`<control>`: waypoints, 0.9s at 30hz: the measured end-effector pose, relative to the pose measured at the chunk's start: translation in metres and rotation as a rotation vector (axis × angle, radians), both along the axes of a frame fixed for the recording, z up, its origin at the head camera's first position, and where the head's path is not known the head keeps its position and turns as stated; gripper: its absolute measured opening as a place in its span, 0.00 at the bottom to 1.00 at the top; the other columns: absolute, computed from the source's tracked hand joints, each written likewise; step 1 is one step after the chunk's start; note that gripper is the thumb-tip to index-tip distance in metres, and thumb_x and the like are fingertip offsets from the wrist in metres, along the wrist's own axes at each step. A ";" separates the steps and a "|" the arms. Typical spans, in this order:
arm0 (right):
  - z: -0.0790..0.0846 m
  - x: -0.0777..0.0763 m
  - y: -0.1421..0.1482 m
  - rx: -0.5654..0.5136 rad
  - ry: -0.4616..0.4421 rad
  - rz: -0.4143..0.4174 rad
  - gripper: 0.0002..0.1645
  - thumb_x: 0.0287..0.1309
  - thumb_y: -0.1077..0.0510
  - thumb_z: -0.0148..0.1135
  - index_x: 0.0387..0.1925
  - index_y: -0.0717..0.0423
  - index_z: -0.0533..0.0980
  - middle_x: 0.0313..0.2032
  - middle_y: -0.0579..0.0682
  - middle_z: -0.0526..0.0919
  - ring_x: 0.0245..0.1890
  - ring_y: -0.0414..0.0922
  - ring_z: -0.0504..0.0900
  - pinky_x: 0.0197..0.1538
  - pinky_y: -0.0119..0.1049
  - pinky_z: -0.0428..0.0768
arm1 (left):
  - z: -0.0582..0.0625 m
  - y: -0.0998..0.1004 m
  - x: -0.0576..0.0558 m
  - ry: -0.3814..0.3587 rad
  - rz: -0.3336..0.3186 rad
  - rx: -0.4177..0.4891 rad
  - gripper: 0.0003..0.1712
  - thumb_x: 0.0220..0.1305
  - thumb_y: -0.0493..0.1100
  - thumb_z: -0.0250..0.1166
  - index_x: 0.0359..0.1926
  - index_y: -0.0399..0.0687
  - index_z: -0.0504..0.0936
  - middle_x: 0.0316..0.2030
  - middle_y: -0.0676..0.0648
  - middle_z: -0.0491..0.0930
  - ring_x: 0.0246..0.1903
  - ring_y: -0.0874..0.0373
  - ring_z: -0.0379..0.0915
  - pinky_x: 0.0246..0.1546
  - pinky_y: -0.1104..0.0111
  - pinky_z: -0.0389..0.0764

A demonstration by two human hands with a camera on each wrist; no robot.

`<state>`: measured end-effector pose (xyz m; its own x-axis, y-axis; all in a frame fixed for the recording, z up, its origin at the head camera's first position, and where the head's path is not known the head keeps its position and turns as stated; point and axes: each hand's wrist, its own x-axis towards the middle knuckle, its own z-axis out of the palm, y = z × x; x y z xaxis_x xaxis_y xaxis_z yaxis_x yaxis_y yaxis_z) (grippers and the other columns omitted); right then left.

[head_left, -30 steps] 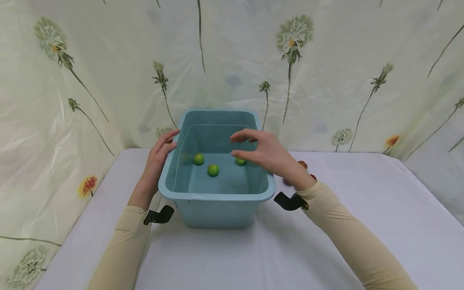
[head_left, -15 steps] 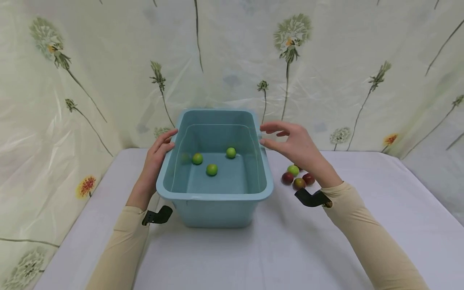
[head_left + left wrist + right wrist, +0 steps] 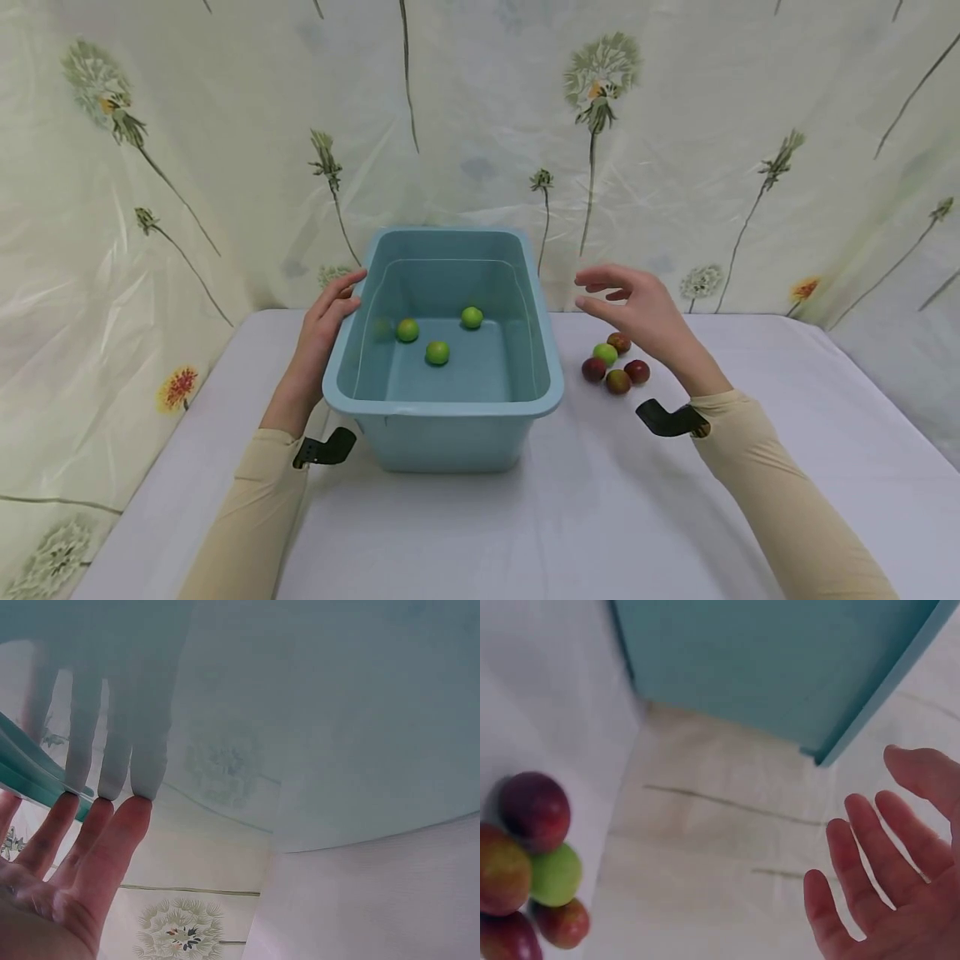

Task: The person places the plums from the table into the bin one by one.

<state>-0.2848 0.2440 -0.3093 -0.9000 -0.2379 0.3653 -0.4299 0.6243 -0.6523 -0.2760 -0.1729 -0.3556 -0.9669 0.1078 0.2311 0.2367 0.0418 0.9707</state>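
A blue plastic tub stands on the table, with three small round green fruits on its floor. My left hand lies along the tub's left side, its fairly straight fingertips against the glossy outer wall. To the right of the tub, my right hand hovers with nothing in it, thumb and fingers apart. Below it a cluster of fruit lies on the cloth: several reddish plums around one green fruit. The right wrist view shows the same plums left of the spread fingers.
A white cloth covers the table. Behind and to the left hangs a pale sheet printed with dandelions, close beyond the tub's far end. Black straps sit on both wrists.
My right hand has moved right, from over the tub to beside it, uncovering the fruit cluster. The farthest green fruit has rolled slightly left in the tub. My left hand stays put.
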 end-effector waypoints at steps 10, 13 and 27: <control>-0.022 -0.011 0.032 -0.015 -0.071 -0.100 0.25 0.64 0.46 0.63 0.58 0.54 0.77 0.53 0.54 0.81 0.54 0.46 0.76 0.56 0.46 0.70 | 0.001 0.001 0.001 -0.017 0.002 0.000 0.28 0.74 0.55 0.49 0.72 0.61 0.65 0.69 0.48 0.60 0.62 0.47 0.63 0.56 0.52 0.68; -0.028 -0.013 0.041 -0.023 -0.085 -0.116 0.26 0.64 0.46 0.63 0.58 0.55 0.77 0.53 0.55 0.81 0.54 0.46 0.75 0.55 0.45 0.70 | 0.001 0.002 0.001 -0.018 0.002 -0.001 0.28 0.74 0.54 0.49 0.72 0.61 0.65 0.69 0.48 0.60 0.62 0.48 0.63 0.56 0.52 0.68; -0.063 -0.029 0.078 0.038 -0.196 -0.135 0.28 0.64 0.45 0.64 0.59 0.58 0.75 0.55 0.60 0.79 0.56 0.56 0.75 0.55 0.55 0.71 | 0.001 0.001 0.001 -0.009 -0.001 -0.001 0.28 0.73 0.55 0.49 0.72 0.61 0.65 0.68 0.48 0.61 0.61 0.46 0.64 0.54 0.56 0.70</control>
